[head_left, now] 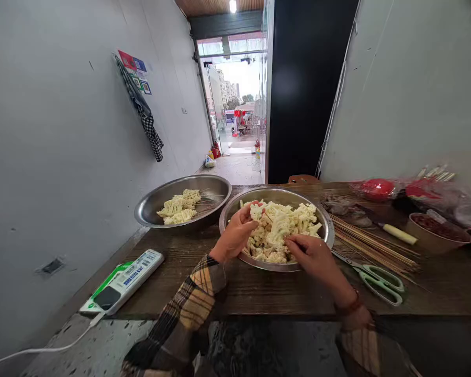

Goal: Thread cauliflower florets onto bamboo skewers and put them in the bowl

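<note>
Right of the frame's centre, cauliflower [278, 228] lies in a steel bowl [329, 230] between the person's separated hands: the left hand [237, 233] holds a floret [256, 212]; the right hand [310, 255] touches the heap's lower right, its grip unclear.

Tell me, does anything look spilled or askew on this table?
Nothing looks clearly spilled. The bamboo skewers seem a little untidy: they lie loose and unevenly fanned to the right of the cauliflower bowl, rather than neatly bundled.
</note>
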